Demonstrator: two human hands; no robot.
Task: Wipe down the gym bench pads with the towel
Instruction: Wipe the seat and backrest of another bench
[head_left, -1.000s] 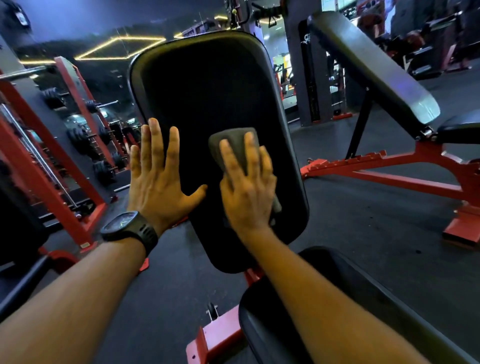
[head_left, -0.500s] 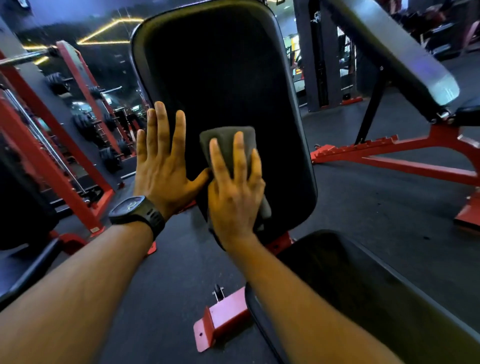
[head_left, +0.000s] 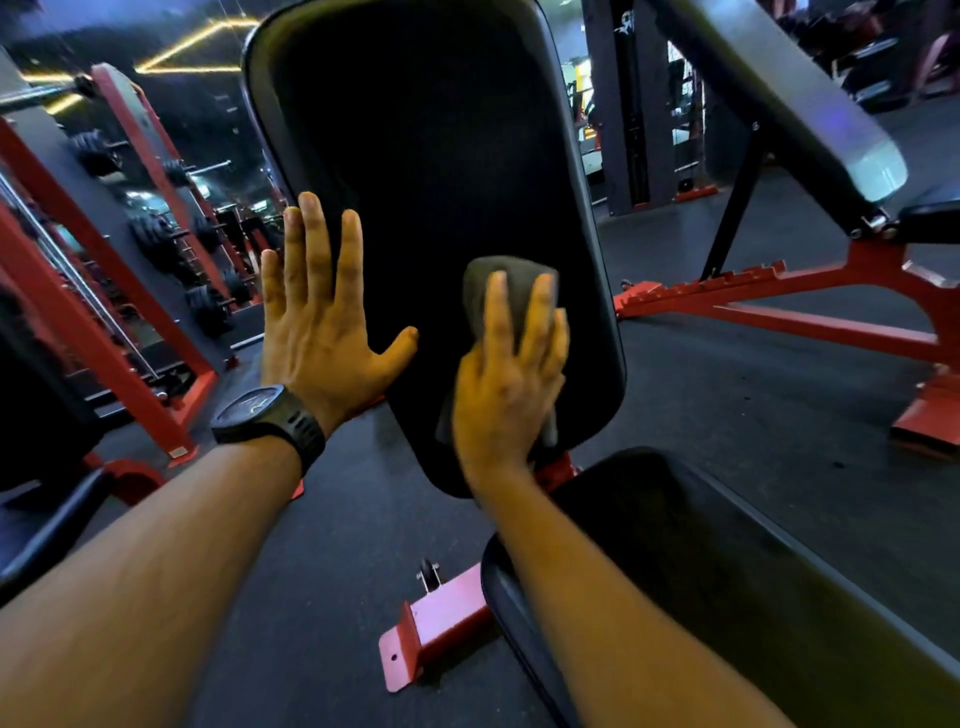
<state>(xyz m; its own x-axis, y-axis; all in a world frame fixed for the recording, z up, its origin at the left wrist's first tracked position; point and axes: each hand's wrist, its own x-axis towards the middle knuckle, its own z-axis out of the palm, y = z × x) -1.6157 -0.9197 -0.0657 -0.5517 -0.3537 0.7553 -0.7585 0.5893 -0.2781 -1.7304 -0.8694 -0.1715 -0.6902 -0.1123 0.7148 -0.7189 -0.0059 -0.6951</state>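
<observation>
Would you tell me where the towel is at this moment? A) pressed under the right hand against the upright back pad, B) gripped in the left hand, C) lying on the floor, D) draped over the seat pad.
A: the right hand presses the grey towel flat against the lower part of the upright back pad, while the left hand rests bare on the pad's left edge.
</observation>
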